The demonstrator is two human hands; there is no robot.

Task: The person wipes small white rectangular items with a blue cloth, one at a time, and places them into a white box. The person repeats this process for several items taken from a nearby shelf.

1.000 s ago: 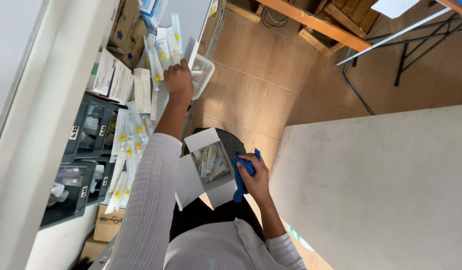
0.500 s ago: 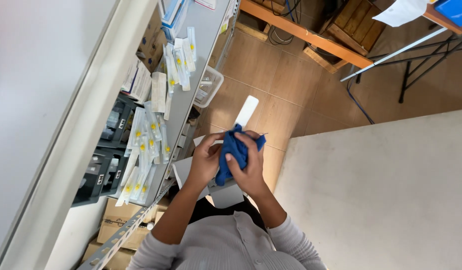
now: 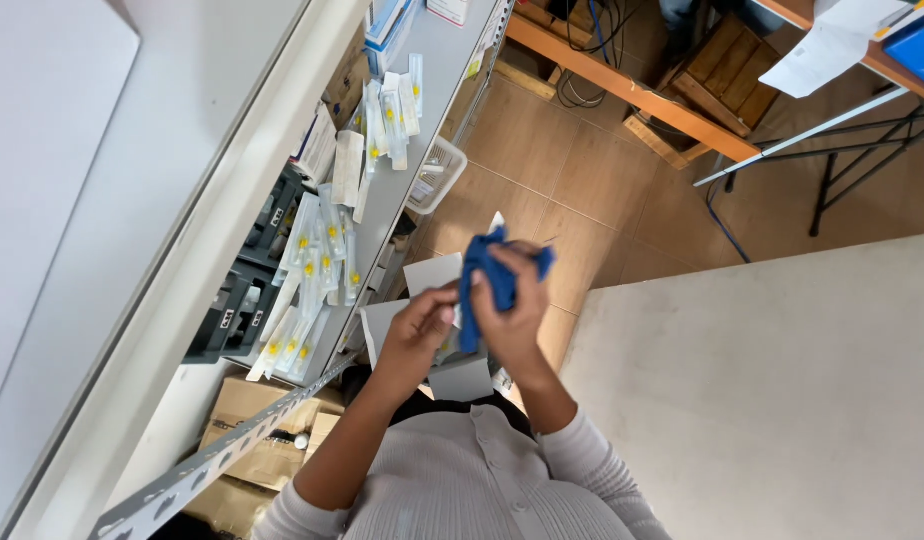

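Blue cloth (image 3: 487, 275) is in the middle of the head view, held up in front of the person's chest, above the tiled floor (image 3: 592, 170). Both hands are close together on it. The right hand (image 3: 517, 310) is closed around the cloth, with the fingers wrapped over its upper part, so that blue folds come out above the knuckles and one strip hangs down between the two hands. The left hand (image 3: 422, 325) is just beside the right one, and its fingertips touch the hanging strip of the cloth; I cannot tell if it really pinches it. Behind the hands there is an open white box (image 3: 432, 275) with its flaps up, partly hidden by the hands and the cloth. I cannot tell if a hand holds this box.

On the person's left stands a grey metal shelf (image 3: 422, 130). Many long clear packets (image 3: 317, 260) with yellow marks lie on it in rows, some overlapping. A small clear tub (image 3: 437, 172) hangs at the edge of the shelf. Black trays (image 3: 237, 310) stand on a lower level, and a brown carton (image 3: 257, 430) is under them near the floor. On the person's right is a big pale table top (image 3: 772, 400), well apart from the shelf. Far away, a wooden beam (image 3: 632, 90) crosses the floor, and a sheet of paper (image 3: 822, 50) lies on a desk.
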